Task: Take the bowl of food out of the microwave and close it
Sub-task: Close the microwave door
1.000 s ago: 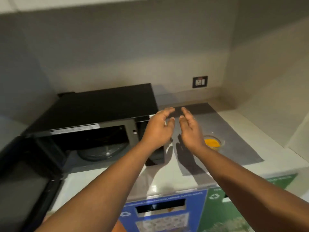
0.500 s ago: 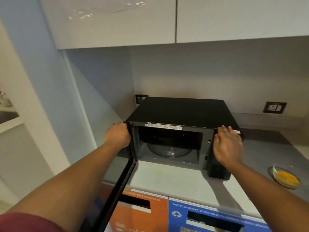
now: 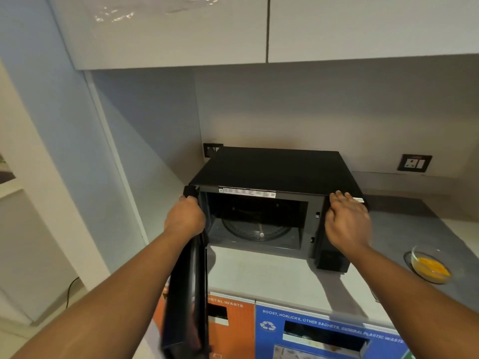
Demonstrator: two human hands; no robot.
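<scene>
A black microwave (image 3: 280, 169) stands on the pale counter (image 3: 261, 275) with its door (image 3: 186, 288) swung open toward me. Its cavity holds only the glass turntable (image 3: 256, 229). My left hand (image 3: 185, 218) grips the top edge of the open door near the hinge side. My right hand (image 3: 347, 218) rests flat, fingers apart, against the microwave's upper right front corner. A clear glass bowl of yellow food (image 3: 429, 266) sits on the grey mat (image 3: 425, 229) to the right of the microwave, apart from both hands.
White wall cabinets (image 3: 267, 29) hang overhead. A wall socket (image 3: 414, 163) is behind at right, another (image 3: 212, 149) behind the microwave's left corner. Below the counter edge are orange (image 3: 233, 330) and blue (image 3: 324, 332) waste-bin fronts with slots.
The view swung left. My left hand went from mid-air to the door's top edge and the door has swung further round. My right hand settled on the microwave's right front corner.
</scene>
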